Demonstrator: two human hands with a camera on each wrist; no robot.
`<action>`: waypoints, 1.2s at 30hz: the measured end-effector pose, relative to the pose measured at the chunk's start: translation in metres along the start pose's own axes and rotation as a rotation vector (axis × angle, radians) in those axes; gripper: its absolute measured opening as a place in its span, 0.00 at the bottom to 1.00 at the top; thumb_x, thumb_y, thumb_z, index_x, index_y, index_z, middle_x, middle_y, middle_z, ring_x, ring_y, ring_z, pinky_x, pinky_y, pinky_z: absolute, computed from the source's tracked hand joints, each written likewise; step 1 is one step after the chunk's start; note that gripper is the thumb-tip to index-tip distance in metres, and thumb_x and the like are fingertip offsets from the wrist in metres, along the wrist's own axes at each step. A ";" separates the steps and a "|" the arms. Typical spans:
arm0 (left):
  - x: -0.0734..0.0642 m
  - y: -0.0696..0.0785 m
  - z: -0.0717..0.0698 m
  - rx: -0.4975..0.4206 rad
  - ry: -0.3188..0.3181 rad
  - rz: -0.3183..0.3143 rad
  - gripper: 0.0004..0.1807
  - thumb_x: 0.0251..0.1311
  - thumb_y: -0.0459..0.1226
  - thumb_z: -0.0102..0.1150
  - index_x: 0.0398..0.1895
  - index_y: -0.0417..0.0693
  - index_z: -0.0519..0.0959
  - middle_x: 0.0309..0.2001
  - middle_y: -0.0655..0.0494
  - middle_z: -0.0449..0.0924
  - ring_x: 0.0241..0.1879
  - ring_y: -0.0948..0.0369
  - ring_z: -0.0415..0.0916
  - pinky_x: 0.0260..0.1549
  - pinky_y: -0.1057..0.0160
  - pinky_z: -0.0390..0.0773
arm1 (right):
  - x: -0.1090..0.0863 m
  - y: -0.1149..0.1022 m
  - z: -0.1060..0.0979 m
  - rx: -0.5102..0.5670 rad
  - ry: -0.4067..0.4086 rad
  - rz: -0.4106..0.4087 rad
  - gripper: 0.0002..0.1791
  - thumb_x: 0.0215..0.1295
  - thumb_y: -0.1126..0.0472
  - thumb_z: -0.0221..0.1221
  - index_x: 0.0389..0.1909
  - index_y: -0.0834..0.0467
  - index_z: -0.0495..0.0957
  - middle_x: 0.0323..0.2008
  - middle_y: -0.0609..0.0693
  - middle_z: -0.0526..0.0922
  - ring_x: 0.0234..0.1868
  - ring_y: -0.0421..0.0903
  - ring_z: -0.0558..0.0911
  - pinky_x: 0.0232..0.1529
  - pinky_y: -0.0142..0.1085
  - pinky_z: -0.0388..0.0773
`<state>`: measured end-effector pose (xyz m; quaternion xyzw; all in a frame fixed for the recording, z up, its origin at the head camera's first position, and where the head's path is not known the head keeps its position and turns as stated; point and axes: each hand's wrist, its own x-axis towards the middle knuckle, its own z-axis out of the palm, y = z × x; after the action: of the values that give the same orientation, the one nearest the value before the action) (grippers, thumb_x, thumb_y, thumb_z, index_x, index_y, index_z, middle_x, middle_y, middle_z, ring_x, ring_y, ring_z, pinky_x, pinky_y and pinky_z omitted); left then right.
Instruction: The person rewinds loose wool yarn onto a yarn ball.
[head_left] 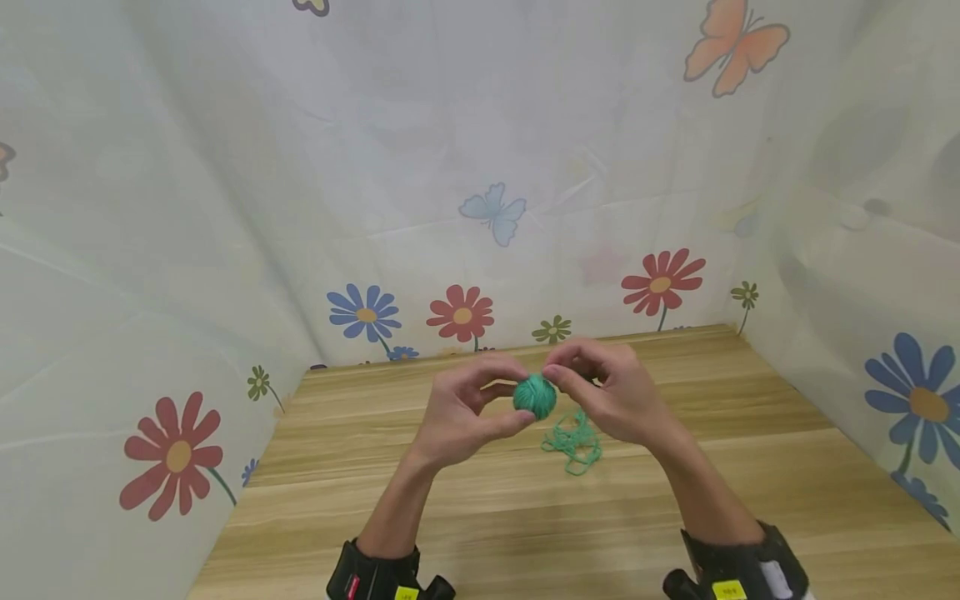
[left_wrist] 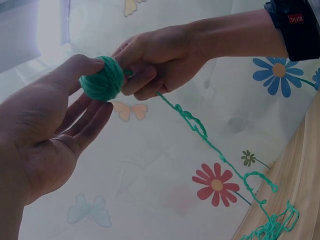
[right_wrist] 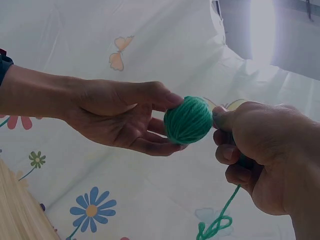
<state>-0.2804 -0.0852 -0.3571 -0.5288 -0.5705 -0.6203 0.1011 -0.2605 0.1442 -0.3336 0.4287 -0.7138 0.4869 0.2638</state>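
Observation:
A small ball of green yarn (head_left: 535, 397) is held up above the table between both hands. My left hand (head_left: 463, 412) grips it from the left, thumb on one side and fingers on the other. Close against the ball's right side, my right hand (head_left: 611, 392) pinches the yarn strand, its fingers curled. From that hand the strand (left_wrist: 217, 150) hangs down, kinked and looped, in the left wrist view. It runs to a loose tangle of green yarn (head_left: 573, 442) on the table, below the right hand.
The wood-grain table (head_left: 360, 483) stretches under both hands. Pale curtains (head_left: 420, 125) printed with flowers and butterflies stand behind it and along both sides. Each wrist wears a black strap, such as the left one (head_left: 375, 573).

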 end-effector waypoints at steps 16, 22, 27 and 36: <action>0.001 0.003 0.000 -0.104 0.066 0.067 0.22 0.57 0.19 0.67 0.54 0.16 0.73 0.53 0.47 0.81 0.54 0.44 0.78 0.54 0.42 0.83 | 0.009 -0.013 0.011 -0.080 -0.018 0.066 0.07 0.63 0.81 0.63 0.38 0.69 0.84 0.21 0.49 0.79 0.15 0.36 0.65 0.12 0.26 0.62; 0.002 0.000 -0.001 -0.016 0.179 0.105 0.23 0.56 0.19 0.69 0.54 0.18 0.75 0.53 0.45 0.81 0.52 0.44 0.79 0.55 0.42 0.82 | 0.007 -0.007 0.014 -0.086 -0.140 -0.033 0.10 0.60 0.80 0.65 0.29 0.62 0.82 0.17 0.48 0.76 0.17 0.33 0.65 0.12 0.29 0.63; 0.002 -0.002 -0.003 0.073 0.257 0.097 0.24 0.53 0.17 0.69 0.55 0.23 0.77 0.53 0.38 0.79 0.53 0.43 0.78 0.54 0.43 0.83 | 0.003 0.004 0.015 -0.074 -0.239 -0.072 0.07 0.61 0.74 0.68 0.34 0.59 0.86 0.18 0.45 0.75 0.17 0.33 0.67 0.12 0.28 0.66; 0.004 0.007 0.001 0.155 0.259 0.043 0.25 0.48 0.11 0.67 0.53 0.24 0.78 0.51 0.33 0.77 0.51 0.45 0.78 0.49 0.46 0.86 | -0.003 -0.007 0.005 0.013 -0.192 -0.037 0.10 0.63 0.75 0.67 0.41 0.58 0.88 0.21 0.43 0.78 0.18 0.35 0.71 0.14 0.26 0.70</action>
<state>-0.2770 -0.0847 -0.3497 -0.4470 -0.5872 -0.6352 0.2278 -0.2525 0.1390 -0.3342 0.4883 -0.7247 0.4431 0.2001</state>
